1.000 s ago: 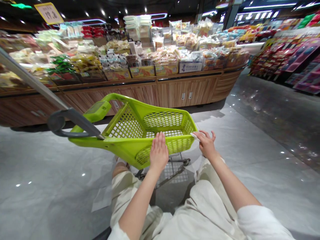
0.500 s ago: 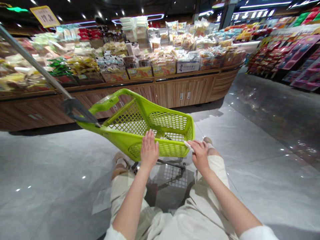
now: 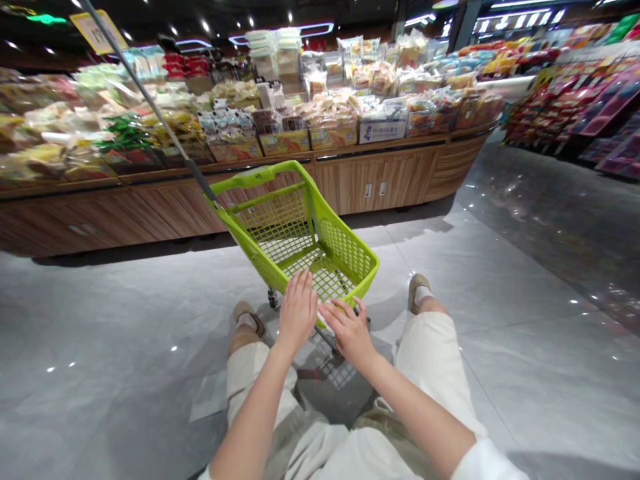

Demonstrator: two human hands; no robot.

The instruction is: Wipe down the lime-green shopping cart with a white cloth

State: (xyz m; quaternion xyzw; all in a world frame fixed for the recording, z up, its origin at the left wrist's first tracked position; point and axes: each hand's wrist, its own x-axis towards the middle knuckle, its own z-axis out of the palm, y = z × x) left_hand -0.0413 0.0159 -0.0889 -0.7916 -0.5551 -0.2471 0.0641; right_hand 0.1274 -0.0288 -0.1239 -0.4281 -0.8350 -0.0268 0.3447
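Note:
A lime-green shopping cart (image 3: 350, 248) with a perforated basket stands between my feet, its handle end pointing away toward the display. Nothing shows inside the basket. My left hand (image 3: 298, 312) lies over the near side of the rim, fingers stretched out and close together. Just right of it, my right hand (image 3: 347, 328) is at the near end of the rim, fingers bent over a small white wipe (image 3: 324, 316). Most of the wipe is hidden beneath the fingers. From the left end of the handle, a grey pole (image 3: 163, 120) rises up and left out of view.
Beyond the cart runs a wooden display counter (image 3: 345, 185) piled with packaged food. A price sign (image 3: 99, 32) stands at upper left. Racks of red packets (image 3: 543, 110) are at right. A pale flat patch (image 3: 209, 395) shows on the glossy grey floor (image 3: 125, 347).
The cart has turned, its handle swinging away toward the counter and its near end coming closer to me. My right hand has moved left with the wipe, close beside my left hand.

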